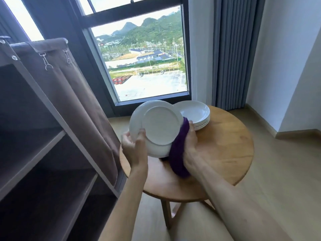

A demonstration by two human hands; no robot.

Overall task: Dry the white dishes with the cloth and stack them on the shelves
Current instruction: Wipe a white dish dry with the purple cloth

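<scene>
A white plate (pixel 159 126) is tilted up on edge above the round wooden table (pixel 225 153), its underside facing me. My left hand (pixel 134 146) grips its lower left rim, thumb on the near side. My right hand (pixel 190 146) holds a purple cloth (pixel 178 153) against the plate's right edge and far side. A stack of several white dishes (pixel 196 115) sits on the table behind the raised plate. The shelves (pixel 34 153) stand at the left, dark and bare in the parts I see.
The shelf unit has a brown fabric cover (pixel 74 94) pulled aside on clips. A large window (pixel 144 63) is straight ahead and a grey curtain (pixel 234 53) hangs at the right. Light wooden floor (pixel 281 171) surrounds the table.
</scene>
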